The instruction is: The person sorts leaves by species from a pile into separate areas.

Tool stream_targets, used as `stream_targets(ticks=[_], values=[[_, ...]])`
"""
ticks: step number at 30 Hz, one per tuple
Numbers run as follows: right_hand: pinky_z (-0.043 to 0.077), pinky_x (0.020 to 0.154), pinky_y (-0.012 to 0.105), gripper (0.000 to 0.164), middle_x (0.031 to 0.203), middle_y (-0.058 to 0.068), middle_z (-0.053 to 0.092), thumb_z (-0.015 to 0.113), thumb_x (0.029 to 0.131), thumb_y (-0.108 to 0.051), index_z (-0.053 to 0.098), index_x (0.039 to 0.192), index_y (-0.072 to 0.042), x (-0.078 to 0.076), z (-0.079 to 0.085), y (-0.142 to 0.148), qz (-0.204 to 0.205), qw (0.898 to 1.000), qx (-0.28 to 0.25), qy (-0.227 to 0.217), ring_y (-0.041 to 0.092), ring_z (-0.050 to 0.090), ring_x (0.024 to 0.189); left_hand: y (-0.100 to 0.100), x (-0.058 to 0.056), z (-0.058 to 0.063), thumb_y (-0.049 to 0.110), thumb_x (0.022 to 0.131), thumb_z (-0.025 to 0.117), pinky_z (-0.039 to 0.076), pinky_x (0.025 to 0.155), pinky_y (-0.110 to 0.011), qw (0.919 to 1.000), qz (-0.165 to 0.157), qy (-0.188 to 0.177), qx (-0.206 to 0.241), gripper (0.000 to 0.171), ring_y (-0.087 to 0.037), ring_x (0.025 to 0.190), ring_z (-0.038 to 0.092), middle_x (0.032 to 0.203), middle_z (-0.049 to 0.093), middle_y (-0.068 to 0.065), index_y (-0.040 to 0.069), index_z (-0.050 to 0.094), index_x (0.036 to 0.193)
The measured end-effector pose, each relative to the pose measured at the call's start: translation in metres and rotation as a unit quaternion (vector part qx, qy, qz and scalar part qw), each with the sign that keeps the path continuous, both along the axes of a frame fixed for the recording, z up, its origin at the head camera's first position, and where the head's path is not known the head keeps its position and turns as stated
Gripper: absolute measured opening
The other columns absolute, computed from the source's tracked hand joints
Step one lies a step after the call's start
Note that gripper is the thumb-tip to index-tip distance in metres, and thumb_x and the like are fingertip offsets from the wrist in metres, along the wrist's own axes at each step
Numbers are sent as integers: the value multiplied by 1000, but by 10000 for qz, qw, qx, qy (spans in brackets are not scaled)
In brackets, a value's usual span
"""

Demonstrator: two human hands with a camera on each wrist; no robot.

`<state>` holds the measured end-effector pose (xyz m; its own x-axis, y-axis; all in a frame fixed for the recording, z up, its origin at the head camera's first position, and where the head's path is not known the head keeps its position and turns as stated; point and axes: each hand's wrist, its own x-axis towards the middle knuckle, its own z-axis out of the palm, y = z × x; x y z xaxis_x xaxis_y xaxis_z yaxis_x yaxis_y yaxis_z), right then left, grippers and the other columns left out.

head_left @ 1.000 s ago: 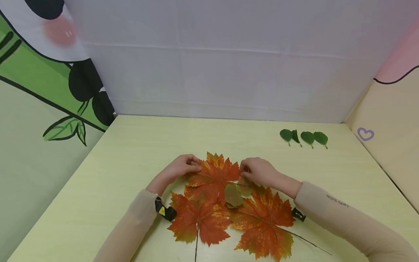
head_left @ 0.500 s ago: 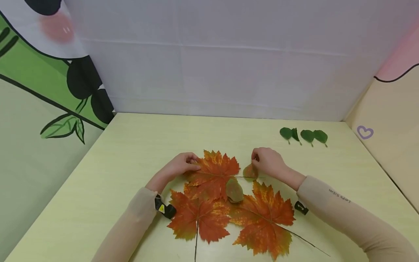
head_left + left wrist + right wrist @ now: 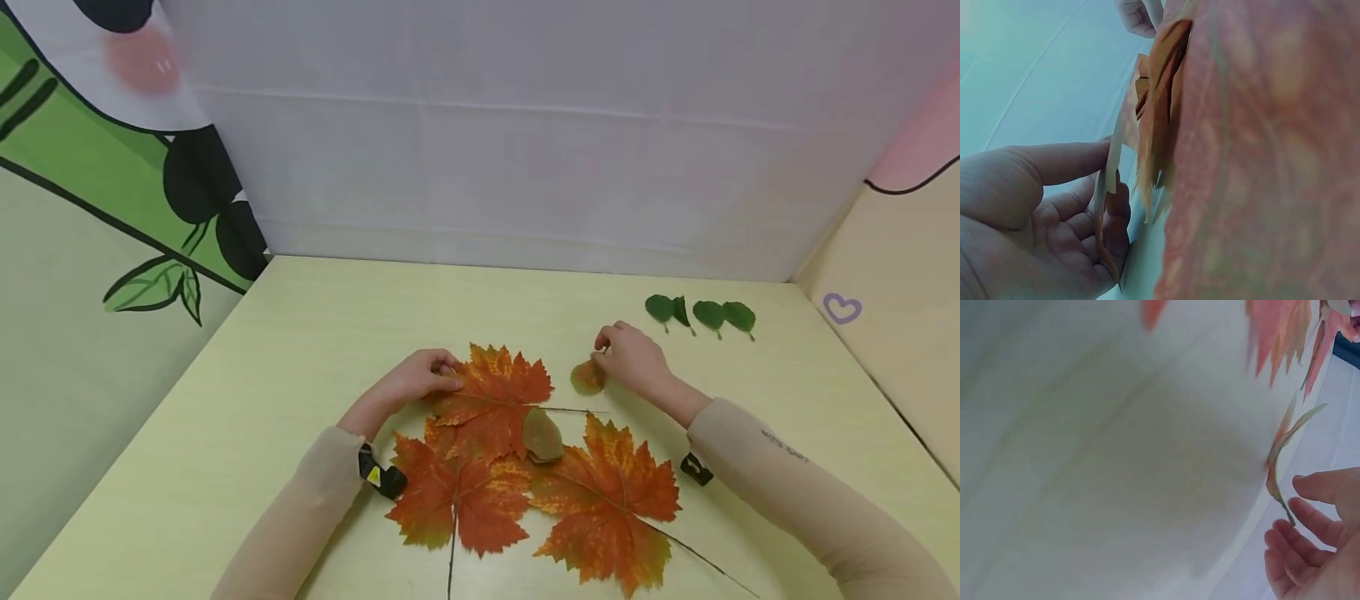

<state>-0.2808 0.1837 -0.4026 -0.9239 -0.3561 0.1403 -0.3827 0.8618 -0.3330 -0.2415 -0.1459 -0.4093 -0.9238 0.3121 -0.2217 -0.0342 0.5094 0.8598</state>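
Note:
My left hand (image 3: 420,375) pinches the left edge of the far orange maple leaf (image 3: 495,387); in the left wrist view, the thumb presses that leaf's edge (image 3: 1114,156) against curled fingers. To the right, my right hand (image 3: 633,354) is at the stem of a small rounded brown-green leaf (image 3: 587,377). In the right wrist view, thumb and forefinger stand slightly apart, beside the curled small leaf (image 3: 1277,462), whose stem end is at the fingertips. Another rounded green leaf (image 3: 542,433) lies where the maple leaves meet.
Two more orange maple leaves, one at front left (image 3: 459,500) and one at front right (image 3: 615,504), lie with thin stems on the pale table (image 3: 375,308). Several small green leaves (image 3: 708,315) form a row at the back right. A pale cloth wall (image 3: 525,167) stands behind the table.
My right hand has moved away and to the right with the small brown-green leaf, off the maple leaves onto bare table. Its thumb and forefinger now stand apart. My left hand has stayed put.

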Motion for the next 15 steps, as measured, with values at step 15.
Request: stream_targets(ticks=[15], values=[[37,86,52,29,96,8,65,71,77,-36,68,91,-11,25,10,-2,715,9932,752,534,31,58,92,1,1,2,12,86,62,39,64,-28,9999,42,-90,-48,19,-17,70,48,83,54,-6,1,55,100]])
